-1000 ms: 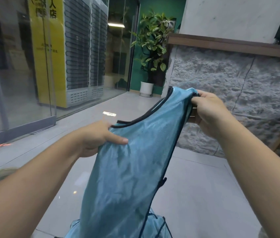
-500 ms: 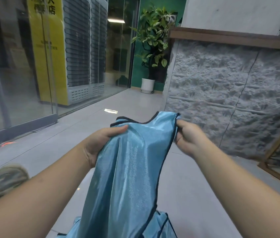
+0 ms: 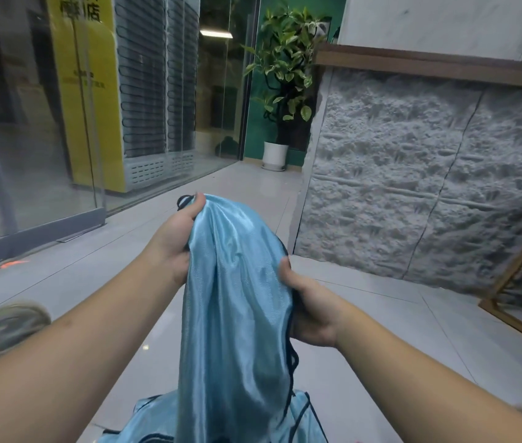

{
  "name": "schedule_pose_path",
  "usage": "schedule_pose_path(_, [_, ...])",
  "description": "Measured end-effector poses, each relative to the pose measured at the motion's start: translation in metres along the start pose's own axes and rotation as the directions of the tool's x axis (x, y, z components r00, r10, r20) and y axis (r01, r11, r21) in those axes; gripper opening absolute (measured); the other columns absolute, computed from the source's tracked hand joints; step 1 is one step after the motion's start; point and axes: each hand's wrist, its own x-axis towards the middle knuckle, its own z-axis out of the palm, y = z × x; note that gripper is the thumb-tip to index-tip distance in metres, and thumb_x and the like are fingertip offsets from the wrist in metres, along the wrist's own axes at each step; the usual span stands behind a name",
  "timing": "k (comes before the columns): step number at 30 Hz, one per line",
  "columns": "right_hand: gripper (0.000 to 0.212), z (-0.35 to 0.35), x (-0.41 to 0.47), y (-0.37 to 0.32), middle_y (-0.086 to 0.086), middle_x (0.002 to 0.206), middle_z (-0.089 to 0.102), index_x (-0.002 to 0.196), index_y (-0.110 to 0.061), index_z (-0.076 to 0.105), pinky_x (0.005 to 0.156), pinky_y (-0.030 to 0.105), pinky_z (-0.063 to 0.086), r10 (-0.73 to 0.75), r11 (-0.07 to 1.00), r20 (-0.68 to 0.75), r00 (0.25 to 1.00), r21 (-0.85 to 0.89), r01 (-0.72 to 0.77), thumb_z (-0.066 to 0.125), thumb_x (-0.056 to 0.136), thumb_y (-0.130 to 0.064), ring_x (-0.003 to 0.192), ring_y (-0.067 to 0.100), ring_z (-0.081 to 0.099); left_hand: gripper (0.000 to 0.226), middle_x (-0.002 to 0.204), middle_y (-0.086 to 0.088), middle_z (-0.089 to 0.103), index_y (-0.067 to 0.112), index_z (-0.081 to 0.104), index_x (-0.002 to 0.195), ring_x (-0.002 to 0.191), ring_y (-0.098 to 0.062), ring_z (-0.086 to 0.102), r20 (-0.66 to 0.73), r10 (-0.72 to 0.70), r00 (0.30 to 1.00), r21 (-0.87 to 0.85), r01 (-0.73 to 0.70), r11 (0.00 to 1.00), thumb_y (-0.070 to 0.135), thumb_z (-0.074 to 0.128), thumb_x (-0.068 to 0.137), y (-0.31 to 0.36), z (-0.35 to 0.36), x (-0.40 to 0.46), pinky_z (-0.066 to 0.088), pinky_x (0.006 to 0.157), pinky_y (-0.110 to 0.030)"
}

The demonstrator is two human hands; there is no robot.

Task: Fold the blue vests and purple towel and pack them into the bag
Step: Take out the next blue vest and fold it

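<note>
More blue cloth (image 3: 157, 423) lies bunched at the bottom edge, under a blue vest (image 3: 237, 314) that hangs in the air between both arms. The right hand (image 3: 312, 310) grips the vest's dark-trimmed right edge with curled fingers, and the left hand (image 3: 173, 238), higher, pinches its top left edge. Beyond lie a tiled floor (image 3: 365, 330), a stone wall (image 3: 429, 174) and a potted plant (image 3: 285, 75).

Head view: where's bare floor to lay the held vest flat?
Bare tile lies right of the right hand, between the stone wall and the wooden frame. More lies left of the left hand, toward the glass door. Crowded straight below: the held vest hangs over more blue fabric; a camouflage object sits low left.
</note>
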Motion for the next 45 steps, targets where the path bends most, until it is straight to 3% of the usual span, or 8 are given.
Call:
schedule_pose_path(5, [0.042, -0.002, 0.000, -0.003, 0.018, 0.128, 0.072, 0.128, -0.002, 0.069, 0.102, 0.043, 0.057, -0.098, 0.986, -0.043, 0.994, -0.141, 0.091, 0.078, 0.088, -0.012, 0.111, 0.032, 0.071, 0.064, 0.117, -0.021, 0.074, 0.000, 0.066, 0.126, 0.102, -0.036, 0.075, -0.014, 0.020, 1.000, 0.007, -0.020, 1.000, 0.057, 0.050, 0.103, 0.008, -0.001, 0.001, 0.055, 0.092, -0.050])
schedule_pose_path(10, [0.036, -0.001, -0.008, -0.028, 0.017, 0.124, 0.074, 0.126, -0.001, 0.070, 0.090, 0.038, 0.061, -0.213, 0.975, -0.110, 0.971, -0.085, 0.204, 0.071, 0.092, -0.013, 0.104, 0.029, 0.073, 0.057, 0.091, -0.013, 0.075, 0.005, 0.075, 0.105, 0.081, -0.031, 0.077, -0.083, 0.022, 0.996, 0.025, -0.020, 0.999, 0.055, 0.049, 0.104, 0.009, -0.018, 0.006, 0.055, 0.082, -0.046])
schedule_pose_path(14, [0.027, -0.004, -0.009, -0.039, 0.019, 0.115, 0.076, 0.119, 0.000, 0.071, 0.083, 0.039, 0.063, -0.273, 0.962, -0.174, 0.946, -0.046, 0.269, 0.069, 0.095, -0.013, 0.095, 0.028, 0.076, 0.068, 0.119, -0.015, 0.073, 0.014, 0.077, 0.118, 0.107, -0.034, 0.071, 0.098, -0.071, 0.993, 0.187, 0.051, 0.981, 0.072, 0.051, 0.092, -0.001, -0.027, 0.000, 0.051, 0.099, -0.049])
schedule_pose_path(18, [0.025, -0.005, -0.009, -0.048, 0.024, 0.113, 0.076, 0.120, 0.005, 0.070, 0.079, 0.041, 0.064, -0.226, 0.974, -0.234, 0.946, -0.042, 0.223, 0.065, 0.098, -0.007, 0.092, 0.033, 0.077, 0.056, 0.128, -0.020, 0.070, 0.004, 0.067, 0.132, 0.112, -0.034, 0.070, 0.186, -0.166, 0.968, 0.433, 0.071, 0.898, 0.010, 0.077, 0.078, -0.006, -0.029, 0.001, 0.057, 0.097, -0.046])
schedule_pose_path(28, [0.038, 0.005, -0.010, -0.054, 0.028, 0.122, 0.072, 0.131, 0.009, 0.062, 0.067, 0.041, 0.065, -0.251, 0.951, -0.387, 0.887, 0.071, 0.300, 0.065, 0.094, 0.004, 0.088, 0.034, 0.077, 0.099, 0.137, -0.006, 0.061, 0.032, 0.020, 0.163, 0.093, -0.035, 0.077, -0.181, 0.064, 0.981, 0.478, 0.031, 0.878, 0.005, 0.079, 0.088, -0.006, -0.022, 0.014, 0.062, 0.081, -0.048])
schedule_pose_path(32, [0.069, 0.005, -0.007, -0.055, 0.011, 0.133, 0.065, 0.154, -0.028, 0.045, 0.074, 0.045, 0.064, -0.346, 0.910, -0.430, 0.834, 0.061, 0.410, 0.064, 0.097, 0.006, 0.094, 0.030, 0.078, 0.029, 0.113, -0.013, 0.078, 0.012, 0.070, 0.129, 0.104, -0.029, 0.075, -0.084, 0.043, 0.996, 0.556, 0.011, 0.831, 0.015, 0.066, 0.101, 0.000, -0.021, 0.012, 0.060, 0.089, -0.040])
schedule_pose_path(37, [0.019, 0.008, -0.011, -0.062, 0.017, 0.099, 0.075, 0.111, -0.006, 0.072, 0.058, 0.034, 0.062, -0.306, 0.945, -0.465, 0.831, -0.041, 0.324, 0.058, 0.101, 0.003, 0.072, 0.025, 0.074, 0.038, 0.118, -0.023, 0.074, -0.002, 0.069, 0.121, 0.106, -0.032, 0.073, 0.100, -0.043, 0.994, 0.543, -0.019, 0.840, -0.005, 0.072, 0.082, 0.007, -0.019, 0.002, 0.059, 0.094, -0.039])
schedule_pose_path(45, [0.090, 0.003, -0.025, -0.075, 0.016, 0.136, 0.059, 0.157, -0.019, 0.040, 0.073, 0.038, 0.065, -0.263, 0.965, -0.299, 0.917, -0.060, 0.257, 0.061, 0.082, 0.027, 0.095, 0.030, 0.078, 0.011, 0.091, -0.020, 0.078, 0.010, 0.082, 0.086, 0.090, -0.036, 0.075, 0.017, 0.079, 0.997, 0.910, -0.048, 0.413, -0.001, 0.082, 0.081, 0.011, -0.011, -0.005, 0.058, 0.084, -0.039])
